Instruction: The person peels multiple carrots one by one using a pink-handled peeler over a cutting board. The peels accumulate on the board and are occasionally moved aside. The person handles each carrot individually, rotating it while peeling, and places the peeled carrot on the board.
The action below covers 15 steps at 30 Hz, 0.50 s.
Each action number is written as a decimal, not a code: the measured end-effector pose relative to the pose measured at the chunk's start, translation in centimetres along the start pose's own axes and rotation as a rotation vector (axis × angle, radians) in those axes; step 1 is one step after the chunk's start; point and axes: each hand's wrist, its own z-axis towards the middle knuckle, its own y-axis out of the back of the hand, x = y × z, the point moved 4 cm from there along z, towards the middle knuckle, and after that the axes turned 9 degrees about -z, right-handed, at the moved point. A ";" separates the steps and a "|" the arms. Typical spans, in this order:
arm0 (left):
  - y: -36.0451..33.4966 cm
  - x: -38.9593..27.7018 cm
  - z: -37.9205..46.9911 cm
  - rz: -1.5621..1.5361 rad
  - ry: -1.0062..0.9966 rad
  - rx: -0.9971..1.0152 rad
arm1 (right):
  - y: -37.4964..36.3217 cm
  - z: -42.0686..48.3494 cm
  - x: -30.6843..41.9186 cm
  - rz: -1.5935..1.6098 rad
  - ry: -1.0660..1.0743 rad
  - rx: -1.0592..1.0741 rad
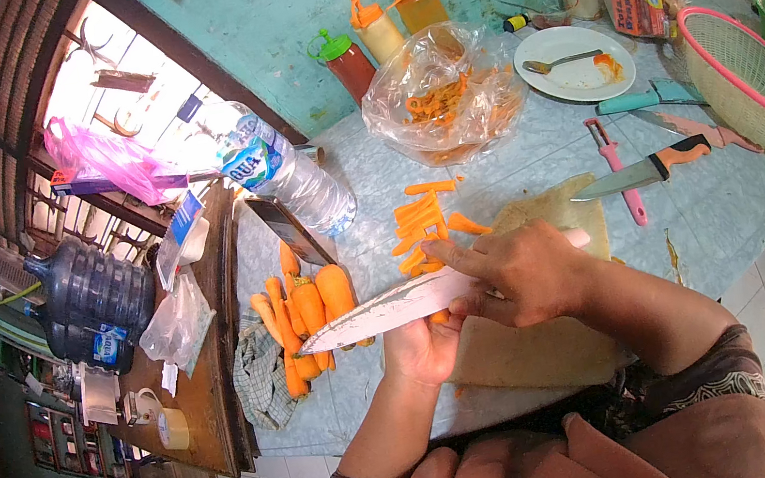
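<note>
My right hand [534,273] holds a large kitchen knife [378,311], its broad blade pointing left above the table. Behind the blade, my left hand [424,350] is partly hidden, with a bit of orange carrot showing near its fingers. Cut carrot sticks [418,215] lie in a small pile just beyond my right fingertips. Whole peeled carrots [311,307] are bunched at the left, some under the knife's tip. Beneath my hands lies a worn cutting board [538,356].
A plastic bag of peelings [443,98], a water bottle [300,177] and a phone [289,230] stand beyond. At the right are a pink peeler [618,169], an orange-handled knife [623,179], a white plate [577,83] and a plastic basket [741,78]. A checked cloth [263,380] lies left.
</note>
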 end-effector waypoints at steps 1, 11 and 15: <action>-0.1 0.0 0.0 -0.003 0.001 0.008 | 0.0 0.0 0.0 -0.005 -0.011 0.005; -0.7 0.6 -0.2 0.260 -0.072 -0.026 | 0.7 -0.2 -0.2 -0.027 -0.086 0.035; -1.6 0.8 -0.5 0.408 0.025 0.093 | 1.1 -0.9 -1.4 0.346 -0.199 0.037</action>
